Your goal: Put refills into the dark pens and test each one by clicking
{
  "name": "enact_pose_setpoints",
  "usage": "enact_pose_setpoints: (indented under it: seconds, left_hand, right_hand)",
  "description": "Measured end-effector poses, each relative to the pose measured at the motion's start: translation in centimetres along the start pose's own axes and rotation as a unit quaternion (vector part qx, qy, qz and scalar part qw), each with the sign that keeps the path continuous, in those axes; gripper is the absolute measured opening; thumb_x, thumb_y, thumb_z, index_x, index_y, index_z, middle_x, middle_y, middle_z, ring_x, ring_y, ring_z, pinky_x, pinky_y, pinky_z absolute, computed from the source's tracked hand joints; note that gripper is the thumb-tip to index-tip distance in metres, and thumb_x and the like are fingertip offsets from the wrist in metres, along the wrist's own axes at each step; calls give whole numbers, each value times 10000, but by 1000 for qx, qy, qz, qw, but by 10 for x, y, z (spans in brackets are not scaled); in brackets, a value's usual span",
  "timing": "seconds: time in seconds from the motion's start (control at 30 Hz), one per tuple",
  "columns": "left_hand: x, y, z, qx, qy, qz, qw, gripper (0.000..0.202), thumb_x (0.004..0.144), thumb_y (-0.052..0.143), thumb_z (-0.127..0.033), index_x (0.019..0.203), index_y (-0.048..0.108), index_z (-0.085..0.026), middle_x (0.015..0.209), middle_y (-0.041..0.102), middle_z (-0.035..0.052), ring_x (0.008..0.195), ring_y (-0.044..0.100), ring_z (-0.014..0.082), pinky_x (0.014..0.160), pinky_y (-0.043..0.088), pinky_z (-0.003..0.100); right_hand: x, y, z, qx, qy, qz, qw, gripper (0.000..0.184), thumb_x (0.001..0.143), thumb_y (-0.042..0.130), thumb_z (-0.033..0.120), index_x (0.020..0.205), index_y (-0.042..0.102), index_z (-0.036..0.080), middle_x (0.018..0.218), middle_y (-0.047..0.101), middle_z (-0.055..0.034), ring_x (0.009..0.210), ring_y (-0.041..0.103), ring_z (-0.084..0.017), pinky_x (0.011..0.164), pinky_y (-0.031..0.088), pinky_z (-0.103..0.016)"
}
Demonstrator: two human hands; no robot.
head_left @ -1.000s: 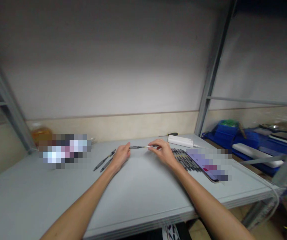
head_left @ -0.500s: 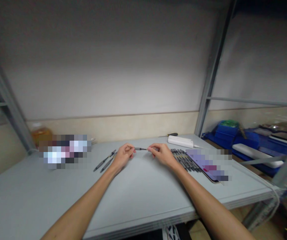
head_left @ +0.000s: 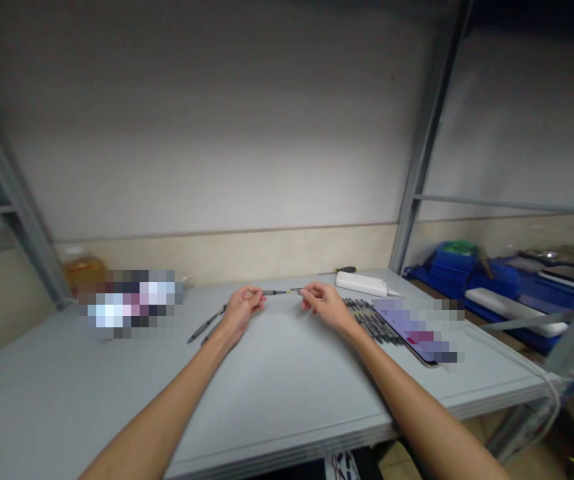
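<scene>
Between both hands, a grey and black pen (head_left: 274, 292) lies roughly level above the table. My left hand (head_left: 243, 310) is closed in a pinch around its left end. The fingertips of my right hand (head_left: 325, 305) are pinched on a thin dark pen part (head_left: 297, 290) in line with the pen. A small yellowish spot shows where the two come close; I cannot tell whether they are joined. Left of my left hand lie two pens (head_left: 204, 327), partly covered by the hand and wrist. To the right of my right hand, several similar dark pens (head_left: 374, 323) lie in a row.
A blurred-out tablet-like device (head_left: 407, 330) lies beside the pen row. Behind are a white power strip (head_left: 361, 284) and a screwdriver (head_left: 345, 270). A pixelated object (head_left: 134, 300) stands at left. Metal posts (head_left: 424, 147) frame the table (head_left: 277, 380); blue bins (head_left: 451, 263) sit at right.
Both hands have shifted slightly, the left one leftward and the right a little rightward. The gap between them is wider, and more of the pen and a yellowish spot show.
</scene>
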State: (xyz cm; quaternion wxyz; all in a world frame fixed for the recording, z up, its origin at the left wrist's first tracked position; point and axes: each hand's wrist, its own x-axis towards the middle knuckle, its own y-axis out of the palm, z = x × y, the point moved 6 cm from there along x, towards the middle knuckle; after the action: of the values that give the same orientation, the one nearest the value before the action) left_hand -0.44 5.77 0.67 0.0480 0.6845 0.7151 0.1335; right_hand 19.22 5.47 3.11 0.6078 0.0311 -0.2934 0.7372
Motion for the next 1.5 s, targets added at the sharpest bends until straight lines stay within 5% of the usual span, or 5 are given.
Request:
enact_pose_setpoints:
  seconds: [0.17, 0.37, 0.63, 0.83, 1.5]
  left_hand:
    - [-1, 2, -2, 1, 2, 14, 1000, 340, 487, 773, -314, 696, 574, -133, 597, 622, 2, 505, 512, 66, 563, 422, 212]
    - [0, -2, -3, -6, 6, -22, 1000, 350, 475, 769, -316, 692, 565, -131, 588, 612, -10, 493, 504, 58, 554, 415, 208]
    - [-2, 1, -2, 8, -10, 1, 1000, 341, 486, 763, -325, 679, 560, -131, 588, 608, -7, 497, 502, 59, 559, 408, 213]
    - [-2, 0, 0, -15, -12, -4, 1000, 339, 478, 767, -319, 675, 563, -133, 586, 609, -8, 502, 509, 63, 561, 409, 211]
    - [0, 2, -3, 34, 32, 11, 999, 332, 507, 737, -360, 673, 550, -142, 581, 603, 0, 534, 524, 86, 586, 417, 234]
  right_hand:
    - [-1, 1, -2, -57, 41, 3, 997, 536, 847, 333, 529, 538, 555, 152, 407, 512, -5, 410, 460, -108, 478, 355, -225]
    - [2, -7, 1, -10, -34, -44, 998, 348, 732, 575, 423, 952, 587, 154, 577, 582, 20, 510, 506, -113, 491, 377, -211]
    - [1, -4, -4, -83, 22, -22, 996, 467, 844, 376, 480, 608, 598, 143, 429, 477, 13, 431, 437, -104, 462, 330, -220]
    - [-1, -7, 7, -68, -59, -53, 995, 328, 728, 601, 350, 998, 598, 162, 688, 608, -7, 592, 540, -124, 582, 407, -229]
    - [-2, -2, 5, -77, -13, -16, 997, 310, 795, 490, 425, 780, 619, 144, 506, 505, 25, 494, 452, -110, 493, 347, -216]
